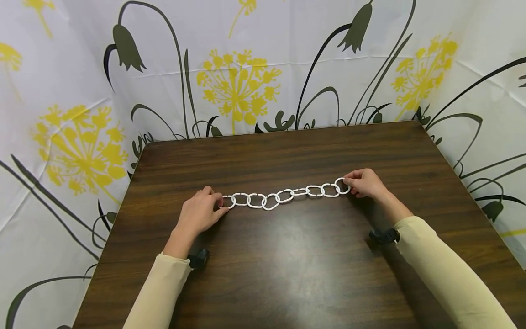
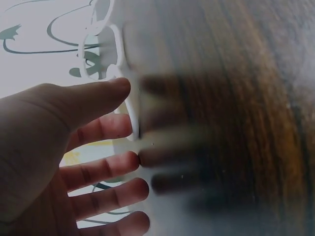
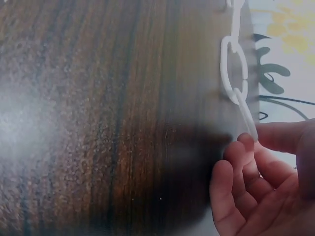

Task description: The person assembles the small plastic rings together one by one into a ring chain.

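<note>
A white plastic chain (image 1: 285, 196) of several oval links stretches from side to side across the table, linked end to end. At its left end, my left hand (image 1: 199, 211) holds the last link between thumb and index finger, the other fingers spread apart. The left wrist view shows the thumb (image 2: 106, 93) over that link (image 2: 132, 115). Pinched between the right thumb and fingers is the chain's right end link (image 3: 247, 116); my right hand (image 1: 365, 183) has its remaining fingers curled. Part of each end link is hidden by fingertips.
The dark brown wood-grain table (image 1: 287, 265) reflects light near its middle. A white curtain (image 1: 263, 32) printed with yellow flowers and grey-green plants hangs behind and beside it. Dark wrist devices sit at both sleeve cuffs.
</note>
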Tool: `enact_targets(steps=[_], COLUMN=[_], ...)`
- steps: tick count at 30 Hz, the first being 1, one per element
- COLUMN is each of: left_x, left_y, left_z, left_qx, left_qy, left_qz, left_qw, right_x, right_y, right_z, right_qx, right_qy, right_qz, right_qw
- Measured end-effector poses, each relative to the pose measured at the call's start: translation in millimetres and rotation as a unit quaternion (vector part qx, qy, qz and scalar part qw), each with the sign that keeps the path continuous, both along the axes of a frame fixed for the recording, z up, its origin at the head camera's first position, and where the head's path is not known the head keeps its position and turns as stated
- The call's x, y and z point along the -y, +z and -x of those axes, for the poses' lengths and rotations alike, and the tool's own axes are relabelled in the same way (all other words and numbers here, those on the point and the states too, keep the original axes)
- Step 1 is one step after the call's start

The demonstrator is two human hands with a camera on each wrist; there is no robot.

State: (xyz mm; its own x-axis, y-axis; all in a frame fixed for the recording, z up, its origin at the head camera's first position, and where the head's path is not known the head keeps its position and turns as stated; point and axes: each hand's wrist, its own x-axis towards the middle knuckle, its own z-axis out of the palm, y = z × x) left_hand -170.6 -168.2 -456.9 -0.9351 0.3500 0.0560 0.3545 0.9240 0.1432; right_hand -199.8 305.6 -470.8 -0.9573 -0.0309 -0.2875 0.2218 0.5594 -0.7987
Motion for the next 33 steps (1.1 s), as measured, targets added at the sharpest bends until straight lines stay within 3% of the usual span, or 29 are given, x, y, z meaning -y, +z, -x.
enact_targets(steps=[9, 14, 22, 29, 33], left_x=[2.4, 4.9, 13.2, 20.8, 22.9], left_y=[1.4, 3.0, 0.8, 13.5, 22.6], left_z=[-2.6, -4.5, -3.1, -1.3, -1.1], left_qx=[0.018, 0.034, 0.05, 0.069, 0.058], left_qy=[0.006, -0.004, -0.006, -0.004, 0.013], left_qz=[-0.01, -0.013, -0.064, -0.077, -0.064], left_qw=[0.9998, 0.9993, 0.9967, 0.9947, 0.9962], right_x=[1.7, 1.6, 0.0, -1.1, 0.6], right_y=[-1.3, -1.7, 5.3, 13.5, 17.4], right_z=[-0.3, 0.8, 3.1, 5.4, 7.1], right_qx=[-0.099, -0.107, -0.098, -0.083, -0.11], right_qy=[0.031, 0.039, 0.058, 0.057, 0.05], right_qz=[-0.113, -0.128, -0.165, -0.204, -0.218], right_qw=[0.9881, 0.9852, 0.9796, 0.9738, 0.9685])
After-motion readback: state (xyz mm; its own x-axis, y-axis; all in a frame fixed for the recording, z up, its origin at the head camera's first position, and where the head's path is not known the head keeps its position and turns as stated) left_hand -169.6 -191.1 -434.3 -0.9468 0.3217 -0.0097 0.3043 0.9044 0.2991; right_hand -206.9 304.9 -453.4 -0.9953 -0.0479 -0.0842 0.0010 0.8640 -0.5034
